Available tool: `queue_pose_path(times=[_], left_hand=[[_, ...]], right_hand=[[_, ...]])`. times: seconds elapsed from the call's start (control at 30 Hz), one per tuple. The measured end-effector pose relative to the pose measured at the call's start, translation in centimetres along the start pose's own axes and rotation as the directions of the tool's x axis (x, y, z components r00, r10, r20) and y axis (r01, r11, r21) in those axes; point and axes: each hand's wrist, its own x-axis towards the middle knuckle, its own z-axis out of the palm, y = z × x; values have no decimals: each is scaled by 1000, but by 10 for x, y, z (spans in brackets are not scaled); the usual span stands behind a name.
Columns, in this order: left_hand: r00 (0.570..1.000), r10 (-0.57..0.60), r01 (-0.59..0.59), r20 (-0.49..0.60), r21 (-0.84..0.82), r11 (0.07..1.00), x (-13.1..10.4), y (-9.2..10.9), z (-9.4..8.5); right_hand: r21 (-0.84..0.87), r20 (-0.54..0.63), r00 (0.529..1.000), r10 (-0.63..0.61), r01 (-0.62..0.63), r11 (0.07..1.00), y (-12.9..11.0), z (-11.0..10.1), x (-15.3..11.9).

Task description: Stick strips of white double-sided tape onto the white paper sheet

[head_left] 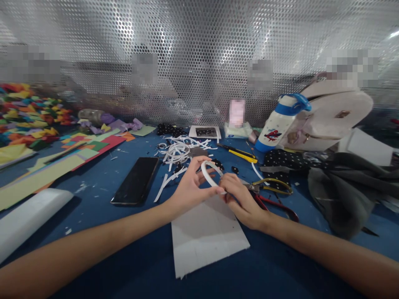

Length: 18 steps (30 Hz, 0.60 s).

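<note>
Between my two hands is a white strip bent into a loop [206,173], held above a sheet of white board [205,241] on the blue table. My left hand [195,185] grips the loop's left and lower side, thumb along the bottom. The fingers of my right hand [240,199] are closed on the loop's right end; what exactly they pinch is partly hidden. Just right of that hand lie scissors [274,186] with yellowish handles and a red-handled tool [283,207]. Curled white strips [176,151] are heaped beyond my left hand.
A black phone [136,180] lies on the left, near coloured paper sheets [99,153] and a heap of folded paper pieces [28,116]. A yellow cutter knife [243,156], a bottle [277,122], a pale backpack [336,114] and dark fabric [330,199] occupy the right.
</note>
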Motion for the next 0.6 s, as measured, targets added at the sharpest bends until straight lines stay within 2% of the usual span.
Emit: queue_pose_path(times=[0.2, 0.37, 0.47, 0.6], left_hand=[[1000, 17, -16, -12, 41, 999, -1, -4, -1], [1000, 13, -13, -4, 11, 1000, -1, -2, 0], [1000, -19, 19, 13, -28, 999, -1, 5, 1], [999, -25, 24, -34, -41, 999, 1, 9, -1]], right_hand=[[-3, -7, 1000, 15, -15, 1000, 0, 1, 1], [-3, -5, 1000, 4, -4, 1000, -1, 0, 0], [-43, 1, 1000, -5, 5, 999, -2, 0, -1], [-132, -48, 999, -17, 11, 991, -2, 4, 0]])
